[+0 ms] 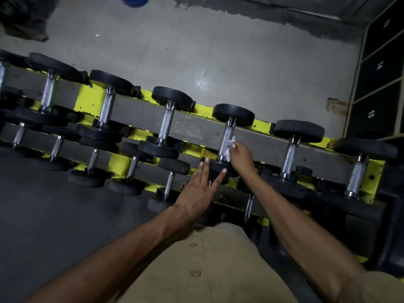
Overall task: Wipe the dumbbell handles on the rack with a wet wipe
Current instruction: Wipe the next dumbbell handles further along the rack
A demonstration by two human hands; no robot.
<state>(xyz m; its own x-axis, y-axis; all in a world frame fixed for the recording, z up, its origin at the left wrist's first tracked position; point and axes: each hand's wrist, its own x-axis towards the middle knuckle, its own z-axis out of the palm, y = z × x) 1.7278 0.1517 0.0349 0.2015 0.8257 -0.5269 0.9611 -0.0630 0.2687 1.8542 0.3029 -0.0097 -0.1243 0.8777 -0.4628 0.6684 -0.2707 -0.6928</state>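
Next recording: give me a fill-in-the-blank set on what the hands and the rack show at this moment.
1. The right hand presses a white ____ against a dumbbell handle.
2. The left hand holds ____; its straight fingers rest on the near dumbbell head.
3. The rack has a frame painted ____.
Missing words: wipe; nothing; yellow.

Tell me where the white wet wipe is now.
In the head view, right of centre, the white wet wipe is pinched in the right hand against the knurled metal handle of a black dumbbell on the yellow rack.
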